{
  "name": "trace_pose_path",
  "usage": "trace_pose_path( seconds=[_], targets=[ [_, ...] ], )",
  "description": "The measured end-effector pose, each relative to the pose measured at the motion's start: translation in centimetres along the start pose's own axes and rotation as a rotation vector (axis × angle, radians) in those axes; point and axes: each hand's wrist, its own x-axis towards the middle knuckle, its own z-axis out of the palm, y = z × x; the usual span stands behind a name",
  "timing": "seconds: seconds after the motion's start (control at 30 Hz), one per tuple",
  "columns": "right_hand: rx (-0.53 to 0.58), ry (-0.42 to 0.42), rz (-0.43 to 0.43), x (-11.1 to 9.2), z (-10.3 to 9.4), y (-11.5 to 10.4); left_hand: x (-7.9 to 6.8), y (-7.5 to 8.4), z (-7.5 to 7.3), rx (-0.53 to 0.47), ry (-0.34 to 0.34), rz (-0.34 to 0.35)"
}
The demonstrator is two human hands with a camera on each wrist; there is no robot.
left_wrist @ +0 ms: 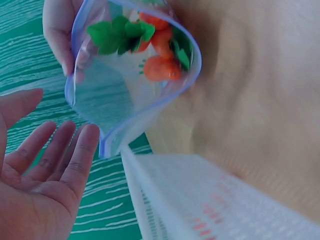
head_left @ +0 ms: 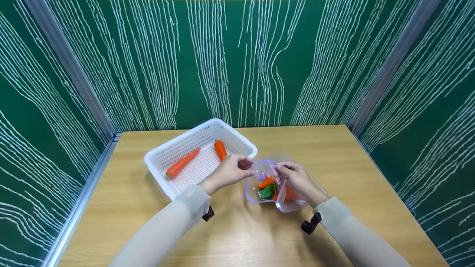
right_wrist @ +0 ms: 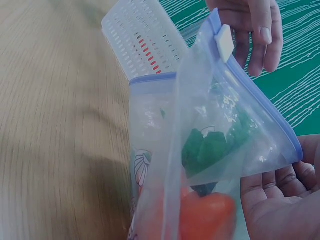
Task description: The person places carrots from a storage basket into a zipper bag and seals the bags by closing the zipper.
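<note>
Zip bag [head_left: 291,206] sits on the table [head_left: 352,159] just to the right of the white basket [head_left: 198,170], its purple rim [right_wrist: 262,97] spread apart so that the orange vegetables [head_left: 266,182] and green leaves [head_left: 268,191] inside show. On the far side of the bag from the basket, the right hand [head_left: 297,181] pinches the rim between thumb and fingers. The left hand [head_left: 233,171] is between the basket and the bag, its fingers parted and loosely extended near the rim, gripping nothing; whether a fingertip touches the plastic I cannot tell. A white slider [right_wrist: 224,43] sits on the rim. Inside the basket lie two carrots: one on the left [head_left: 182,163], one farther back [head_left: 220,149].

The step in hand looks like keeping the mouth open for loading. I judge that the next move calls for a steady right pinch while the free hand reaches into the basket.
</note>
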Motion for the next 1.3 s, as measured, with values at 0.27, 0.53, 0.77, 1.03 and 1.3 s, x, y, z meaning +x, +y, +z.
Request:
trace_pose_path(
  seconds=[0.27, 0.53, 0.77, 1.03, 1.3],
  targets=[
    [0.013, 0.017, -0.002, 0.1, 0.2, 0.1, 0.6, 0.1, -2.3, 0.097, 0.021, 0.083],
    [-0.004, 0.036, 0.0, 0.1, 0.2, 0.1, 0.8, -0.4, -4.3, 0.169, -0.009, 0.144],
    [0.038, 0.038, -0.012, 0.1, 0.4, 0.1, 1.2, -1.7, -5.6, 0.264, 0.0, 0.204],
    [0.091, 0.033, -0.02, 0.1, 0.5, 0.1, 1.4, -2.9, -6.5, 0.383, -0.003, 0.196],
    [0.069, 0.052, 0.005, -0.1, 0.3, 0.1, 1.6, -4.8, -7.7, 0.442, -0.005, 0.176]
  ],
)
